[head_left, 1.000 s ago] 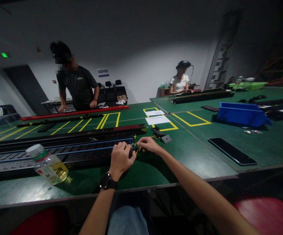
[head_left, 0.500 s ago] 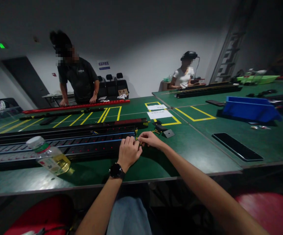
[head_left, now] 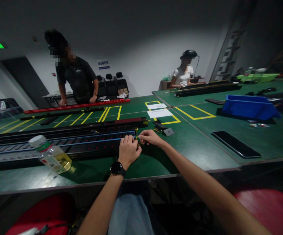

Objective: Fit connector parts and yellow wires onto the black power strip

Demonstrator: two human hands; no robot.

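A long black rail (head_left: 97, 147) with a blue stripe and red dots lies across the near side of the table. My left hand (head_left: 129, 150), with a black watch on its wrist, is closed over the right end of this rail. Just right of it, my right hand (head_left: 151, 138) is closed in a pinch at the rail's end. Thin yellow-green wires (head_left: 138, 141) show between the two hands; their tips are hidden by my fingers. A small grey bracket (head_left: 169, 132) and some black parts (head_left: 159, 124) lie beyond my right hand.
A tilted-looking bottle (head_left: 51, 155) with yellow liquid stands in front of the rail. To the right are a phone (head_left: 236, 144) and a blue bin (head_left: 250, 107). Paper sheets (head_left: 159, 113) lie on yellow-taped areas. Two people work across the table, one at a red rail (head_left: 82, 106).
My hands stay at the rail's end, the right fingers shifting slightly. The camera view has moved a little. The person across at the left leans farther left.
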